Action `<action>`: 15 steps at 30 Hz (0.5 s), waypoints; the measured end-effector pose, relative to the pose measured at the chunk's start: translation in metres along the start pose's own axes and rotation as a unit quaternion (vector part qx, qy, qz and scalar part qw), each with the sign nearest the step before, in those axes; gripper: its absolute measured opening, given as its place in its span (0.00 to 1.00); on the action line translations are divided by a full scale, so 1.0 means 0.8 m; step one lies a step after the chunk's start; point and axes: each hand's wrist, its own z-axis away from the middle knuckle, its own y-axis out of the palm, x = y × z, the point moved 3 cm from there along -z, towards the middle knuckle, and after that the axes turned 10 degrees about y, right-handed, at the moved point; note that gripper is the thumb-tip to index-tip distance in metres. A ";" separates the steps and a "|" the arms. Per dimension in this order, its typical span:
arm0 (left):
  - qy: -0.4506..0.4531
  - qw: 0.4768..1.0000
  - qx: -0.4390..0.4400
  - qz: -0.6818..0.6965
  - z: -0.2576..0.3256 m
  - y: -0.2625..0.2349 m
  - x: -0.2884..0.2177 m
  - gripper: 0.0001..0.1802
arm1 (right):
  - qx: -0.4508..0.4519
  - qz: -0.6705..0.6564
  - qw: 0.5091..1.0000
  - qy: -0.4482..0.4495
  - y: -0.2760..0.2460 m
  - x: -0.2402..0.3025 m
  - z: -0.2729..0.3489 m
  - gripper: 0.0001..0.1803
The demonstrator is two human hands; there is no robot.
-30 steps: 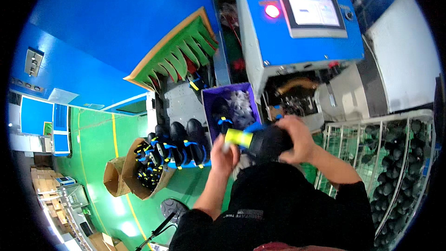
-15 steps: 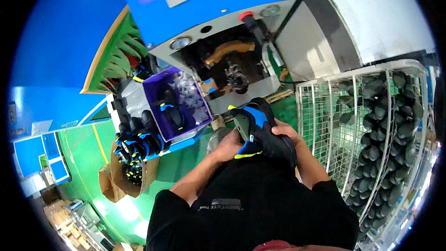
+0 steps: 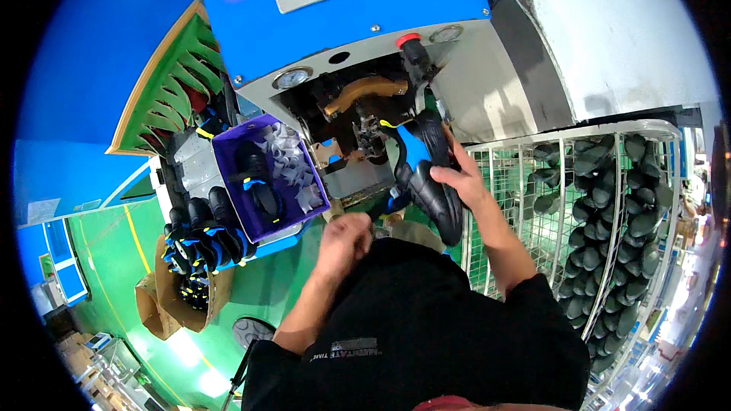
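My right hand (image 3: 461,176) grips a black shoe (image 3: 436,198) with blue and yellow trim by its side, thumb on the upper. The shoe stands tilted in front of the dark opening of a blue and grey machine (image 3: 304,46). My left hand (image 3: 346,242) is closed to the lower left of the shoe, its fingers curled. A dark strap-like strip (image 3: 383,208) with some blue runs between those fingers and the shoe. What exactly the strip is cannot be made out. Inside the opening shows a curved tan pad (image 3: 369,93) above dark metal parts.
Left of the machine stands a purple bin (image 3: 283,227) with a shoe and whitish scraps. Several more shoes (image 3: 209,228) sit beside it, above a cardboard box (image 3: 217,303). A white wire rack (image 3: 562,205) with many dark shoe-shaped pieces fills the right. A red button (image 3: 408,40) juts from the machine.
The shoe has moved forward toward the opening, turned more upright in my right hand. My left hand has left the shoe's side and drawn back to the lower left, fingers curled.
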 end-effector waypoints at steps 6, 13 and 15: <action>0.003 0.995 -0.061 -0.080 -0.070 -0.081 0.108 0.23 | -0.060 0.281 0.958 -0.017 0.053 0.039 -0.059 0.54; 0.008 0.990 -0.037 -0.135 -0.094 -0.093 0.093 0.23 | -0.096 0.627 0.768 0.088 0.145 0.032 -0.106 0.50; 0.014 0.986 -0.035 -0.162 -0.097 -0.098 0.095 0.23 | -0.147 0.617 0.772 0.048 0.143 0.028 -0.117 0.48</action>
